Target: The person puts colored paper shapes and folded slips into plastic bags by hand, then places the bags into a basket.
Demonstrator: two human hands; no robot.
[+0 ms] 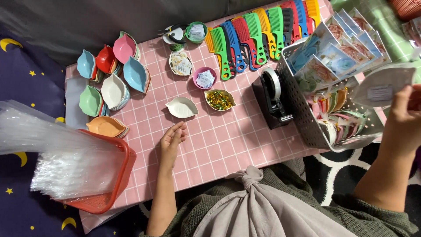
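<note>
Pink table (219, 145) under open left hand (172, 139); right hand (405, 118) grips clear packet (381, 87); hands apart

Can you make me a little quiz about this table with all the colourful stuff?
1. True or false: the left hand rests on the pink checked tablecloth near the white leaf-shaped dish.
2. What is the right hand holding up? A) a green comb B) a flat clear packet C) the tape dispenser
3. Fill in: the gold sequins lie in a leaf-shaped ____.

Key: 1 true; 2 B; 3 dish.
</note>
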